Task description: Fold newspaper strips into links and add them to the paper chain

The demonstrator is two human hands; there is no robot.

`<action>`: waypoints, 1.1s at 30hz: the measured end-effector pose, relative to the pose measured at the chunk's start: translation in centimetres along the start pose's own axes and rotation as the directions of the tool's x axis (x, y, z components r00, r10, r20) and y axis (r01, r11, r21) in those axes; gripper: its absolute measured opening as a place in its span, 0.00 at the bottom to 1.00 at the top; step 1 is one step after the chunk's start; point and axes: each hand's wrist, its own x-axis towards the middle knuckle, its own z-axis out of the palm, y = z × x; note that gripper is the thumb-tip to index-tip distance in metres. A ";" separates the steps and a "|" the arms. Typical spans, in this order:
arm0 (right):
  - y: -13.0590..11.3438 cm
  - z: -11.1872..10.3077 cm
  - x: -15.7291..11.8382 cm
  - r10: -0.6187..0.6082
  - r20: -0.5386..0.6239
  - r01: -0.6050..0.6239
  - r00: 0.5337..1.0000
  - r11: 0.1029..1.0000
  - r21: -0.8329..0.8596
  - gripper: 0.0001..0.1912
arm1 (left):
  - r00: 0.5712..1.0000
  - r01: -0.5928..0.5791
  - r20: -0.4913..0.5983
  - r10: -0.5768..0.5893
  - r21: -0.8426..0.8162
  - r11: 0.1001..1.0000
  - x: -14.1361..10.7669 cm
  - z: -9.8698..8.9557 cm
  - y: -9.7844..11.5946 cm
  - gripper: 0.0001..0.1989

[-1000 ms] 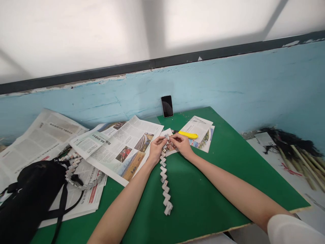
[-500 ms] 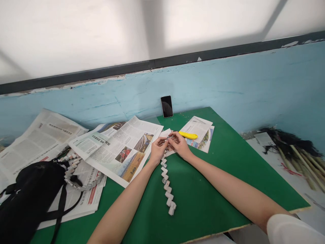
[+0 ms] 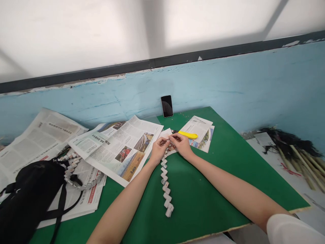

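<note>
A zigzag chain of folded newspaper runs from my fingers down the green table toward me. My left hand pinches the chain's far end between thumb and fingers. Close beside it, my right hand is closed too, its fingertips meeting the left ones at that end; the small piece between them is mostly hidden. Under and behind both hands lie small cut newspaper pieces. A yellow utility knife rests just beyond my right hand.
A phone leans on the blue wall. Newspaper sheets spread across the left, with a black bag and another folded-paper chain on them. More cut newspaper lies right of the knife. Sticks lie beyond the right table edge.
The near end of the chain has swung slightly left. My right fingers have shifted a little, showing more of the paper beneath and the knife's dark tip.
</note>
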 end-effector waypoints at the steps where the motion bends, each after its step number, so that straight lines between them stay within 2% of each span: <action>1: 0.0 0.0 0.0 0.015 0.003 -0.015 1.000 1.000 0.015 0.12 | 1.000 0.002 0.003 -0.002 -0.002 1.000 0.0 0.0 0.0 0.18; 6: 0.1 0.4 -0.3 0.110 0.090 -0.119 0.990 0.987 0.110 0.12 | 1.000 -0.001 0.029 0.000 0.033 0.999 -0.1 0.0 -0.1 0.20; 8: 0.1 0.5 -0.3 0.106 0.081 -0.114 0.991 0.988 0.102 0.12 | 0.999 -0.016 0.032 0.015 0.048 0.999 -0.1 0.0 -0.1 0.20; 12: 0.0 0.5 -0.3 0.023 -0.013 -0.024 1.000 0.997 -0.070 0.14 | 0.998 -0.045 0.040 0.043 0.049 0.998 -0.1 0.0 -0.2 0.18; 15: -0.2 0.4 -0.2 0.017 -0.004 -0.018 1.000 0.977 -0.215 0.13 | 0.998 -0.052 0.039 0.050 0.050 0.997 -0.1 -0.1 -0.3 0.18; 23: 0.0 0.3 -0.3 0.024 -0.013 -0.026 1.000 0.969 -0.247 0.13 | 0.999 -0.023 0.035 0.021 0.039 0.999 0.0 0.0 -0.4 0.20; 26: 0.1 0.3 -0.2 0.041 0.008 -0.039 0.999 0.979 -0.199 0.13 | 0.999 -0.018 0.029 0.017 0.030 0.999 0.0 -0.1 -0.4 0.20; 33: -0.3 0.2 -0.2 0.050 0.076 -0.054 0.996 0.997 0.050 0.15 | 0.999 0.026 0.035 -0.024 -0.063 0.998 0.5 -0.5 -0.5 0.19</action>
